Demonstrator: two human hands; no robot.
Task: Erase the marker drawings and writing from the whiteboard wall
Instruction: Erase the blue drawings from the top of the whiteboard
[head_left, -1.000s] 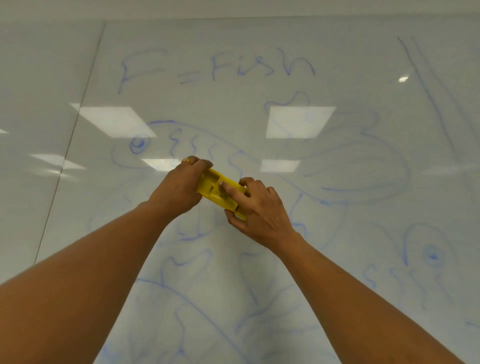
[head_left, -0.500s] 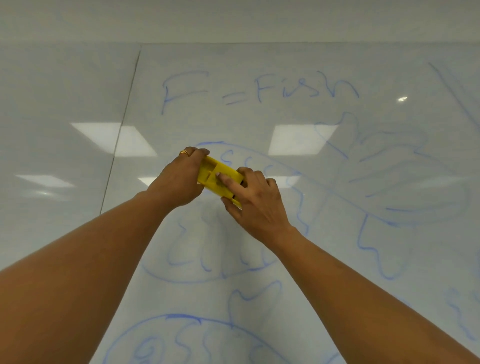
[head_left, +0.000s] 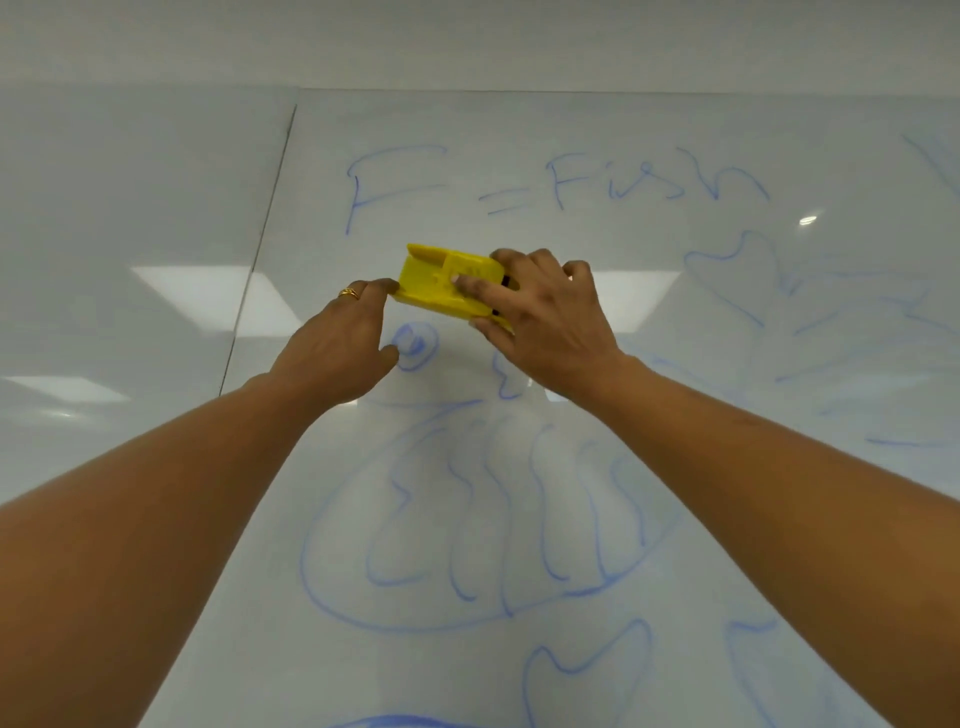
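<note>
A chunky yellow eraser (head_left: 449, 283) – a moulded plastic block with a raised grip panel on its back and an open slot at its upper-left end – lies flat against the whiteboard wall (head_left: 519, 130), just above centre of the frame. The right hand (head_left: 545, 322) clamps its right end, thumb along the back and fingers curled over the top edge. The left hand (head_left: 337, 348), with a gold ring (head_left: 349, 292), touches the lower-left corner with fairly straight fingertips, thumb held apart. Blue writing "F = Fish" (head_left: 558, 187) sits just above the eraser; a blue fish drawing (head_left: 467, 519) with scales fills the space below – its round eye (head_left: 413, 343) beside the left thumb.
</note>
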